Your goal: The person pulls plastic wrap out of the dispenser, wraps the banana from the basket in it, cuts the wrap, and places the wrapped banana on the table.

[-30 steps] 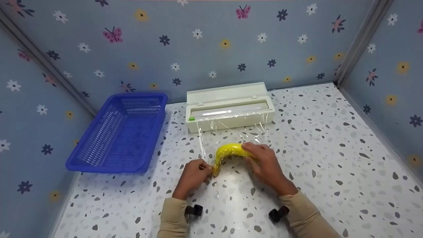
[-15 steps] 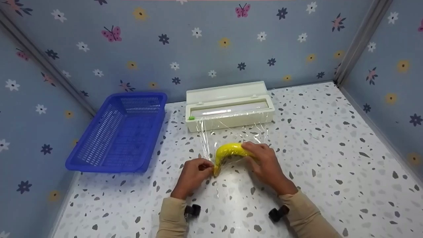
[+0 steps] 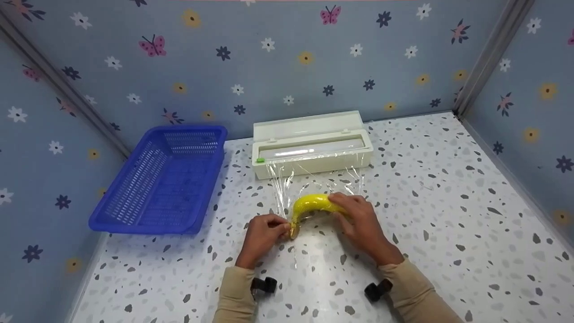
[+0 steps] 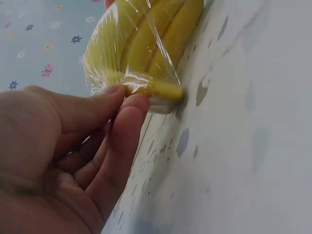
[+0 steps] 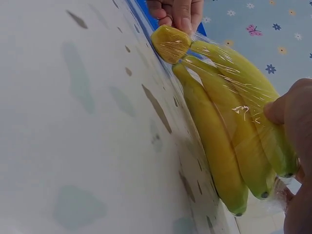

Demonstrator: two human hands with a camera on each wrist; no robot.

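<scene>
A bunch of bananas (image 3: 311,202), under clear cling film (image 3: 323,181), lies on the speckled table between the hands. At its stem end (image 5: 170,44) my left hand (image 3: 264,235) pinches the film between thumb and forefinger, close against the stem. My right hand (image 3: 358,220) grips the bananas at the other end, its thumb on the film-covered side in the right wrist view. From the bananas the film runs back, creased on its left side, to a white cling film dispenser (image 3: 314,166) whose lid is raised. Film and fingers partly hide the tips.
A blue plastic basket (image 3: 207,211) stands at the left, beside the dispenser. Inside the dispenser's slot lies a film roll (image 3: 309,149), and a green slider (image 3: 260,160) sits at its left end. Patterned walls (image 3: 287,67) enclose the table (image 3: 439,215) at the back and sides.
My left hand has shifted slightly at the stem, and its fingers now pinch the film there. The film's left edge has drawn inward into more creases. My right hand has stayed in place.
</scene>
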